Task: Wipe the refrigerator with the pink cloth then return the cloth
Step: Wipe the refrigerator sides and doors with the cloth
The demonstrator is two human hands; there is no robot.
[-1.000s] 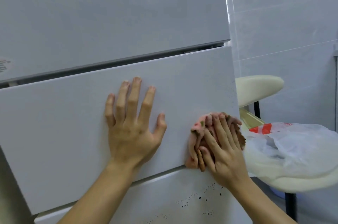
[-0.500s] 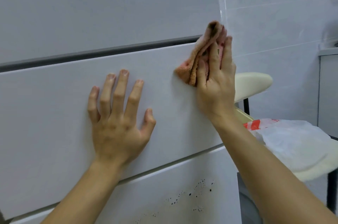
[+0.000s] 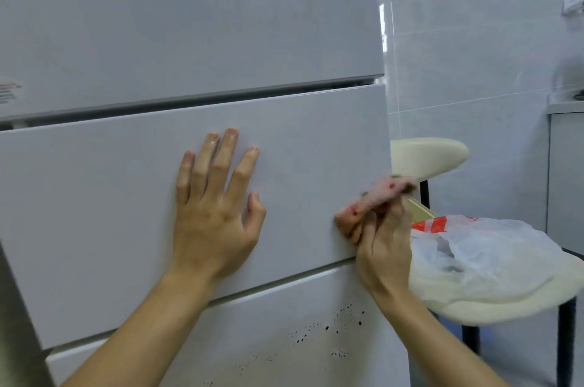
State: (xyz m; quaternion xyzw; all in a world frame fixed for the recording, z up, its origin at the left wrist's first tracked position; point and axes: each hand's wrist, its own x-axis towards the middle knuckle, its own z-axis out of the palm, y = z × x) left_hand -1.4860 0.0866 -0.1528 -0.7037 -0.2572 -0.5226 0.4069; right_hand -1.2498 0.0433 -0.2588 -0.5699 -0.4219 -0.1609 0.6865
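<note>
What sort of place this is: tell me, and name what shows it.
Most likely a home kitchen: a white refrigerator with stacked door fronts, a glossy tiled wall beside it, and a cream chair holding a plastic bag.

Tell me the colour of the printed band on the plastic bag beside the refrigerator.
Red-orange with white stripes, on the otherwise translucent white plastic bag; head view.

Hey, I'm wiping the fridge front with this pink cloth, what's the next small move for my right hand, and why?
Probably slide the right hand and its crumpled pink cloth down onto the lower panel of the white refrigerator. Dark specks sit just below the cloth, while the middle panel under the flat left hand looks clean.
</note>
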